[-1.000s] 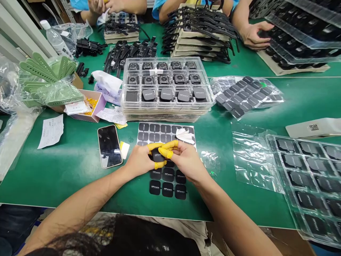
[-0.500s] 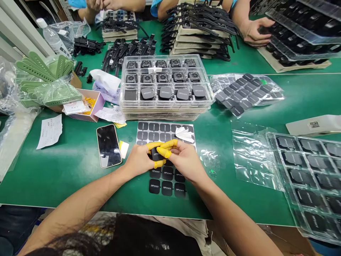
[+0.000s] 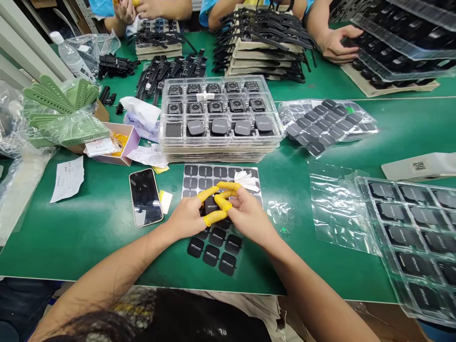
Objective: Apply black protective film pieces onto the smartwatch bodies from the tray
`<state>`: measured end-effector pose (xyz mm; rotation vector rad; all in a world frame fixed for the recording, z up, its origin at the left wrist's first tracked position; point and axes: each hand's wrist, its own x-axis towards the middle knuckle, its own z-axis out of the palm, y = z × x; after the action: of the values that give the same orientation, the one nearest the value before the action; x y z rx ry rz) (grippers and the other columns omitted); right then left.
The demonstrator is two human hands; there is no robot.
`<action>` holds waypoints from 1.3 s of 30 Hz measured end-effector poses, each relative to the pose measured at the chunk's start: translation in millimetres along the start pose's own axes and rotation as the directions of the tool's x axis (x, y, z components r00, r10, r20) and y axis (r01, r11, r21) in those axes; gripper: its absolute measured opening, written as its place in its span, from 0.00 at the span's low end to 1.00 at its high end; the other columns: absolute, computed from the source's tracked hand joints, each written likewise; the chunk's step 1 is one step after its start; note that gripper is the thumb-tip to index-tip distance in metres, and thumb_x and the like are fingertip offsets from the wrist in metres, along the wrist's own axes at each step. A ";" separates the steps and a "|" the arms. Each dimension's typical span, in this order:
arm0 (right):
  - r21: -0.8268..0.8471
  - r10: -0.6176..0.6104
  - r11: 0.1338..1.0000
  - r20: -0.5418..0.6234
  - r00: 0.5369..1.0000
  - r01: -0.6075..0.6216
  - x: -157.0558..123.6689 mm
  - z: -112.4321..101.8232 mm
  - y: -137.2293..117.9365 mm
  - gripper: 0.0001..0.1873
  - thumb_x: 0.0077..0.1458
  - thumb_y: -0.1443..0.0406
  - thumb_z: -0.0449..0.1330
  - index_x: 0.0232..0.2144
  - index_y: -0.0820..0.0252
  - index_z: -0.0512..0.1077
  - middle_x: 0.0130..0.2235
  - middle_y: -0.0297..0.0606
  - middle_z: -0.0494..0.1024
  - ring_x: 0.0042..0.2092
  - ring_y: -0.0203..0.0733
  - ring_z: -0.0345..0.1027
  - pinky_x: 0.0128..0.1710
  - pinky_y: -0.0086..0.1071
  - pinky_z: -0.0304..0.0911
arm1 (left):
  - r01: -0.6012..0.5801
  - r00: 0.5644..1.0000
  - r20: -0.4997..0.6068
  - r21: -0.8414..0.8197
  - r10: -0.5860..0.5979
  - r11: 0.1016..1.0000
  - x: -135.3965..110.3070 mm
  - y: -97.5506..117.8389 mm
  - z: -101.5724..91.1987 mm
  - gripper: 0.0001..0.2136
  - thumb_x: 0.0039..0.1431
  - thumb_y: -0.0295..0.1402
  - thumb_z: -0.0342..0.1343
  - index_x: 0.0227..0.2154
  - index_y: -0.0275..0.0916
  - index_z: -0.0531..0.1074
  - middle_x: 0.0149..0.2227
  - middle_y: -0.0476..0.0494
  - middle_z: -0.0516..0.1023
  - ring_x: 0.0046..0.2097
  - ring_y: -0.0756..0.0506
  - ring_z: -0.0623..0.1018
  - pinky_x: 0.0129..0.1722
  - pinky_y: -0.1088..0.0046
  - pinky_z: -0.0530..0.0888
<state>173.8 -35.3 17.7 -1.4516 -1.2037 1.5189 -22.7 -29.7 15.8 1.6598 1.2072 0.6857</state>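
Yellow finger cots cover the fingertips of both hands. My left hand (image 3: 188, 214) holds a black square smartwatch body (image 3: 211, 204) with "HiFuture" lettering, its index finger above and its thumb below. From the other side my right hand (image 3: 245, 209) closes its finger and thumb at the watch's right edge; part of the watch is hidden by these fingers. Below the hands lies a clear sheet of black square HiFuture stickers (image 3: 211, 255), slanted. Behind them is a grey-black sticker sheet (image 3: 205, 171), with a crumpled white tissue (image 3: 246, 180) on it.
A stacked clear tray (image 3: 217, 137) of watch bodies stands ahead. A phone (image 3: 145, 197) lies left, near green straps (image 3: 67, 111) and a box (image 3: 123, 147). At right are a filled clear tray (image 3: 402, 213) and plastic film (image 3: 338, 209). Co-workers' hands (image 3: 338, 43) are across the table.
The lower clear sticker sheet has turned, so its rows now slope down to the right. My left thumb and index finger are a little more extended around the watch.
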 end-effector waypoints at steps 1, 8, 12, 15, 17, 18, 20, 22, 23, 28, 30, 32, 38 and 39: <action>0.013 0.008 1.000 0.001 1.000 -0.008 0.9 -0.4 0.5 0.29 0.57 0.46 0.71 0.55 0.50 0.75 0.41 0.37 0.82 0.32 0.43 0.77 0.33 0.41 0.80 | -0.010 1.000 0.012 0.009 0.010 1.000 0.0 0.3 -0.5 0.24 0.65 0.47 0.65 0.61 0.44 0.81 0.22 0.54 0.78 0.22 0.47 0.74 0.27 0.71 0.71; -0.009 -0.071 0.997 0.060 0.996 0.072 -3.7 5.1 3.1 0.36 0.46 0.54 0.80 0.57 0.43 0.77 0.38 0.34 0.83 0.35 0.48 0.80 0.38 0.46 0.82 | 0.010 0.991 -0.134 -0.025 -0.013 1.000 -4.8 -11.3 6.8 0.18 0.69 0.39 0.58 0.59 0.47 0.80 0.23 0.52 0.79 0.24 0.43 0.76 0.28 0.67 0.72; 0.048 -0.138 0.989 -0.060 0.989 0.141 -1.2 -2.9 -9.3 0.24 0.49 0.48 0.78 0.45 0.47 0.81 0.36 0.37 0.82 0.35 0.49 0.80 0.37 0.47 0.83 | 0.003 0.990 -0.137 -0.100 -0.017 0.995 -5.7 -15.7 12.9 0.19 0.72 0.39 0.56 0.62 0.46 0.76 0.29 0.49 0.87 0.31 0.39 0.85 0.36 0.63 0.79; 0.002 -0.302 0.951 -0.224 0.927 0.311 25.6 -10.9 -46.1 0.24 0.52 0.46 0.77 0.44 0.51 0.81 0.42 0.40 0.83 0.40 0.48 0.81 0.39 0.46 0.84 | -0.002 0.992 -0.124 -0.157 -0.017 0.988 -3.8 -13.9 14.2 0.20 0.76 0.45 0.51 0.63 0.45 0.73 0.32 0.48 0.90 0.35 0.38 0.88 0.42 0.60 0.81; -0.098 -0.427 0.904 -0.229 0.875 0.415 57.9 -5.8 -81.1 0.23 0.56 0.48 0.75 0.47 0.52 0.81 0.45 0.41 0.82 0.41 0.47 0.81 0.40 0.45 0.84 | 0.008 0.989 -0.144 -0.160 -0.031 0.987 -2.6 -12.3 14.2 0.21 0.75 0.49 0.52 0.61 0.44 0.75 0.32 0.48 0.91 0.34 0.37 0.88 0.42 0.59 0.82; -0.160 -0.472 0.880 -0.190 0.861 0.447 76.7 1.1 -98.8 0.21 0.58 0.50 0.74 0.49 0.53 0.81 0.45 0.42 0.82 0.41 0.46 0.81 0.41 0.45 0.83 | 0.010 0.988 -0.152 -0.157 -0.034 0.988 -2.4 -11.8 14.3 0.21 0.75 0.49 0.53 0.60 0.44 0.76 0.32 0.47 0.91 0.34 0.37 0.89 0.42 0.59 0.82; -0.333 -0.514 0.819 -0.068 0.855 0.466 114.6 21.1 -129.9 0.16 0.62 0.54 0.72 0.47 0.57 0.83 0.42 0.42 0.83 0.40 0.47 0.80 0.43 0.46 0.80 | 0.003 0.987 -0.160 -0.157 -0.029 0.988 -2.3 -11.9 14.8 0.21 0.74 0.49 0.54 0.59 0.42 0.78 0.32 0.47 0.91 0.35 0.37 0.89 0.43 0.59 0.83; -0.580 -0.500 0.682 0.075 0.863 0.446 146.3 42.5 -151.2 0.11 0.60 0.58 0.73 0.40 0.59 0.85 0.38 0.43 0.83 0.41 0.49 0.79 0.48 0.48 0.77 | -0.007 0.987 -0.157 -0.167 -0.019 0.986 -2.6 -13.4 15.8 0.20 0.73 0.46 0.56 0.60 0.43 0.77 0.31 0.47 0.90 0.37 0.37 0.90 0.45 0.59 0.83; -0.681 -0.504 0.588 0.114 0.856 0.437 158.5 51.1 -157.9 0.10 0.58 0.59 0.75 0.37 0.60 0.85 0.39 0.44 0.82 0.44 0.52 0.79 0.50 0.49 0.75 | -0.010 0.988 -0.153 -0.173 -0.017 0.985 -2.7 -14.4 16.5 0.20 0.73 0.45 0.56 0.61 0.43 0.77 0.31 0.47 0.91 0.37 0.38 0.91 0.46 0.59 0.83; -0.878 -0.517 0.360 0.093 0.851 0.314 192.6 68.4 -170.7 0.16 0.62 0.55 0.72 0.45 0.61 0.86 0.47 0.52 0.83 0.52 0.60 0.77 0.56 0.51 0.71 | -0.007 0.992 -0.123 -0.168 -0.014 0.986 -1.8 -19.2 20.5 0.20 0.70 0.42 0.59 0.61 0.46 0.77 0.32 0.48 0.91 0.36 0.41 0.91 0.44 0.64 0.84; -0.910 -0.406 0.331 0.101 0.908 0.249 201.7 71.3 -174.0 0.16 0.63 0.56 0.71 0.43 0.63 0.85 0.44 0.54 0.85 0.52 0.61 0.78 0.57 0.52 0.71 | -0.010 0.993 -0.116 -0.159 -0.009 0.987 -1.1 -20.1 21.5 0.20 0.70 0.42 0.59 0.62 0.44 0.77 0.32 0.46 0.91 0.35 0.41 0.90 0.42 0.64 0.84; -0.922 -0.344 0.313 0.113 0.932 0.227 210.5 75.0 -178.0 0.14 0.60 0.57 0.73 0.39 0.65 0.85 0.43 0.56 0.86 0.51 0.61 0.79 0.56 0.52 0.71 | -0.012 0.993 -0.118 -0.159 -0.007 0.987 -0.8 -20.3 21.8 0.21 0.71 0.42 0.58 0.62 0.41 0.77 0.32 0.44 0.91 0.35 0.40 0.90 0.42 0.64 0.84; -0.680 -0.425 0.672 -0.028 0.905 0.295 204.5 70.9 -178.7 0.15 0.50 0.63 0.78 0.39 0.61 0.81 0.38 0.41 0.85 0.39 0.48 0.80 0.45 0.44 0.76 | 0.032 0.995 -0.084 -0.156 -0.045 0.987 -2.2 -12.8 17.2 0.21 0.72 0.43 0.57 0.61 0.40 0.77 0.34 0.45 0.91 0.37 0.39 0.90 0.46 0.61 0.85; -0.590 -0.464 0.728 -0.051 0.884 0.348 191.7 65.0 -173.8 0.16 0.50 0.62 0.78 0.39 0.60 0.80 0.38 0.40 0.85 0.37 0.46 0.79 0.44 0.44 0.77 | 0.051 0.995 -0.077 -0.145 -0.063 0.988 -2.4 -10.2 15.6 0.21 0.72 0.44 0.56 0.62 0.41 0.77 0.34 0.45 0.91 0.38 0.39 0.90 0.48 0.60 0.85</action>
<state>67.4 189.7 113.9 -1.5093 -1.8078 0.7117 -14.6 -36.8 0.4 1.4856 1.2288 0.7926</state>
